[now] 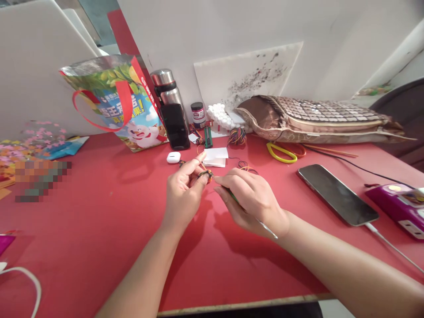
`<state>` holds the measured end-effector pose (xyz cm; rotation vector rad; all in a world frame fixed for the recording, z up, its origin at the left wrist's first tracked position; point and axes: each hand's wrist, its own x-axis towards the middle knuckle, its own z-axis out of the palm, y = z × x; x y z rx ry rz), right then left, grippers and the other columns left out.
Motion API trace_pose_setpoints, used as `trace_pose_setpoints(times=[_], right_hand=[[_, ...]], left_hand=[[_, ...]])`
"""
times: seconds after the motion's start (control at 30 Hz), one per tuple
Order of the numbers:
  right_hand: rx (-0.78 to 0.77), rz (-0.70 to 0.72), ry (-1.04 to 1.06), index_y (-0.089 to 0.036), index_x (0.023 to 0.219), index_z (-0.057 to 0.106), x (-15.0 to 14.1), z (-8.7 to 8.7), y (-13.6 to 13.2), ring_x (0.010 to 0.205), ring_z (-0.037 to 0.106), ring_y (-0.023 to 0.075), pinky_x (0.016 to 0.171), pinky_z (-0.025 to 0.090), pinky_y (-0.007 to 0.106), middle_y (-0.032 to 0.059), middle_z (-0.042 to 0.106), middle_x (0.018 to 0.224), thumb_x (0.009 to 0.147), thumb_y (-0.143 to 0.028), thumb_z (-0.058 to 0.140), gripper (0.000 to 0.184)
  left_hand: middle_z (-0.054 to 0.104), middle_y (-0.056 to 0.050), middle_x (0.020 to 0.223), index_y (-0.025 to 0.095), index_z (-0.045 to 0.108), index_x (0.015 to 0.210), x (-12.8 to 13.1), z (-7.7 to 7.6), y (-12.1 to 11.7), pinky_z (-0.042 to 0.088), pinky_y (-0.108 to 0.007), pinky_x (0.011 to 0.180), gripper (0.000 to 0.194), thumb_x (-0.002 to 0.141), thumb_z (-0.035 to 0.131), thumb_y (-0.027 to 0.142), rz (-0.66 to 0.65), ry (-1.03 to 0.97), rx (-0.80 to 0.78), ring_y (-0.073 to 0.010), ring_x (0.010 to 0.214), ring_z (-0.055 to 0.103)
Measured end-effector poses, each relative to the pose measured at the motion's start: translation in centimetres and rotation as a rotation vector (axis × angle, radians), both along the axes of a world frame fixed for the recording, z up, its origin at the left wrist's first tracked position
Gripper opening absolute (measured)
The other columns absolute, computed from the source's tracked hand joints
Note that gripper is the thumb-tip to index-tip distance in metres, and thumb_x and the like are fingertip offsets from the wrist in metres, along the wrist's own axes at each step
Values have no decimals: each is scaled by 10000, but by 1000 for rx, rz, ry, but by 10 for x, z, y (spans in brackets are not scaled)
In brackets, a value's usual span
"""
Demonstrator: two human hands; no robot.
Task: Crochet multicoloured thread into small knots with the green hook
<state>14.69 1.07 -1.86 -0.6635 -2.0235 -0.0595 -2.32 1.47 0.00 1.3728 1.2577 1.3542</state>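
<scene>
Between the thumb and fingers of my left hand (185, 187) is a small piece of dark and orange crochet work (207, 176). A strand of yarn runs up over its raised index finger. My right hand (253, 198) grips a crochet hook (266, 229) with a green middle; its silver back end sticks out below the palm. The hook's front tip is at the crochet work, but my fingers partly hide it. A multicoloured ball of yarn (237, 137) lies beyond my hands, and a loose strand (247, 168) curls on the table near my right knuckles.
On the red table (109, 247) stand a colourful bag (139, 119), a steel flask (168, 90) and an upright black phone (177, 127). White earbud case (173, 157) and folded paper (215, 157) lie ahead. Rightward are yellow-handled scissors (281, 153), a charging phone (338, 194) and a purple power strip (397, 207).
</scene>
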Motion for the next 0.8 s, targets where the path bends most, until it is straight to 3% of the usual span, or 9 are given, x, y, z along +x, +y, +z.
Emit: trace_pose_setpoints(times=[0.13,0.33,0.57,0.8], right_hand=[[-163,76,121,-149,1005,662,5,7,-1,645,561,158,616,452,288,49,661,759,1024,-108,567,106],[-477,144,294,-159,770,643,13,19,4,575,481,100,559,387,251,-14,584,657,973,-132,623,205],[-819,196,433,-156,706,654,22,31,8,565,428,103,515,322,259,-26,538,600,920,-183,660,215],[-896,189,447,-153,688,669,21,35,8,569,435,108,530,321,271,-21,533,590,887,-206,668,206]], left_hand=[[574,33,729,180,829,1165,-3,1,1,450,-270,728,347,834,728,208,-26,69,37,-114,672,494],[577,2,735,203,832,875,-4,3,2,444,-303,721,123,840,714,197,-91,183,114,-148,710,515],[609,-7,760,252,867,1111,-6,2,-1,431,-309,674,324,836,708,186,-118,176,81,-152,714,519],[624,-11,755,277,875,1124,-5,2,-1,465,-294,672,372,822,702,146,-120,170,107,-147,721,551]])
